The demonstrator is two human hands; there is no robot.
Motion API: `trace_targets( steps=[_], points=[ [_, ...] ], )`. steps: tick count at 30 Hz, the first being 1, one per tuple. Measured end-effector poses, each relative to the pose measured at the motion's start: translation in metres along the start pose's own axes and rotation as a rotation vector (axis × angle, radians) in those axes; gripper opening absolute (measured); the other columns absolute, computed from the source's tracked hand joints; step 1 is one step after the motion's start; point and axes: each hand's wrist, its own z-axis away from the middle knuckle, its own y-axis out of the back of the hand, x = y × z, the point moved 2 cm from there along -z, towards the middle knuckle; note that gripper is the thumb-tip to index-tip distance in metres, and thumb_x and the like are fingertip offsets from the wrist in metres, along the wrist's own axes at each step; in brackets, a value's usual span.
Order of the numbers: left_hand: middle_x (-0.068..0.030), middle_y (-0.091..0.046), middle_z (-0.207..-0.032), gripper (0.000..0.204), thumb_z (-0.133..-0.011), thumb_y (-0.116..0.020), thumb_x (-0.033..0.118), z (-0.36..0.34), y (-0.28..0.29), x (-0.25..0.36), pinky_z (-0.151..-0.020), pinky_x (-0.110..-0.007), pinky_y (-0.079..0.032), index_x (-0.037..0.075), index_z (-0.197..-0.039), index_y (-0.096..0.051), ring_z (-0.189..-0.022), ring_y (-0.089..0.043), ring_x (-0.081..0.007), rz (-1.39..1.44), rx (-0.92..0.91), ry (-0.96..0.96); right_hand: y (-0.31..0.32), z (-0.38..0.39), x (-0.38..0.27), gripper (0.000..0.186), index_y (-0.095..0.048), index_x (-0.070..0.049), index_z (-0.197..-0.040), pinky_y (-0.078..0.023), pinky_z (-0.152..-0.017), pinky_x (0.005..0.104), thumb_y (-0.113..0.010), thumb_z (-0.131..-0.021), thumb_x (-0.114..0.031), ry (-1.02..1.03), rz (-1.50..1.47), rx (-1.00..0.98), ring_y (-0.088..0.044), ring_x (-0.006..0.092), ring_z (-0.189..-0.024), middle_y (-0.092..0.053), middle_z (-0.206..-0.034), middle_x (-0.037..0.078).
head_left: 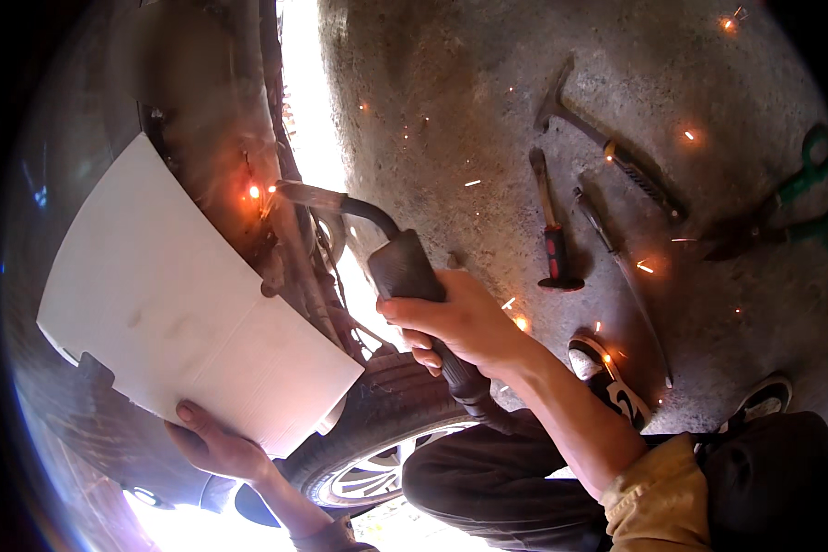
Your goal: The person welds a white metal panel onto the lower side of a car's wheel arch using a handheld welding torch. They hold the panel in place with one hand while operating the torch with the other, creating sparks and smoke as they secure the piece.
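Note:
My right hand [465, 322] is wrapped round the black handle of a welding torch [405, 267]. Its curved neck reaches left, and the nozzle tip glows orange against the rusty edge of a car body panel [239, 138]. With my left hand [221, 446] I grip the lower edge of a large white sheet [184, 294], part of those fingers being hidden. The sheet stands tilted over the dark car body, left of the glowing spot. A dark tab [95, 375] shows on its left edge.
Sparks fly over the concrete floor [432, 110]. On it lie a hammer [607, 143], a red-and-black chisel [554, 248], a thin long tool [598, 221] and green-handled shears [800, 198]. A car wheel [368, 474] stands below the torch, near my knee [488, 478] and shoes [607, 377].

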Motion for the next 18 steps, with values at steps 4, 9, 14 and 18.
trace_targets(
  steps=[4,9,14,18],
  points=[
    [-0.0217,-0.056,-0.112,0.075,-0.093,-0.054,0.056,0.001,0.003,0.002,-0.074,-0.034,-0.053,-0.01,-0.127,-0.045,-0.093,-0.062,-0.0244,-0.029,-0.036,-0.002,0.002,0.009,0.009,0.024,-0.053,-0.005,-0.073,-0.039,-0.042,0.0277,-0.064,-0.089,-0.02,-0.017,-0.085,0.026,-0.048,0.01,-0.046,-0.047,-0.057,-0.001],
    [-0.0223,-0.057,-0.111,0.077,-0.092,-0.055,0.058,0.001,0.0,-0.005,-0.073,-0.034,-0.053,-0.011,-0.127,-0.045,-0.092,-0.062,-0.0244,-0.024,-0.026,-0.021,-0.013,-0.004,0.001,0.023,-0.052,-0.005,-0.073,-0.039,-0.041,0.0286,-0.063,-0.087,-0.019,-0.005,-0.015,0.015,-0.048,0.0104,-0.045,-0.046,-0.056,-0.001],
    [-0.0191,-0.057,-0.111,0.065,-0.096,-0.055,0.049,0.0,-0.002,-0.003,-0.077,-0.034,-0.051,-0.009,-0.123,-0.049,-0.094,-0.06,-0.0224,0.02,-0.04,-0.036,-0.016,-0.008,0.004,0.025,-0.051,-0.004,-0.069,-0.039,-0.041,0.0297,-0.062,-0.087,-0.018,-0.013,-0.014,0.03,-0.048,0.0108,-0.045,-0.046,-0.055,0.0],
    [-0.0199,-0.057,-0.111,0.064,-0.096,-0.056,0.048,-0.001,0.001,-0.004,-0.077,-0.035,-0.051,-0.009,-0.124,-0.049,-0.094,-0.06,-0.0229,0.023,-0.035,-0.031,-0.016,-0.007,0.005,0.025,-0.051,-0.004,-0.069,-0.039,-0.04,0.0297,-0.062,-0.087,-0.018,-0.014,-0.016,0.026,-0.048,0.0109,-0.045,-0.046,-0.055,0.0]
  ],
)
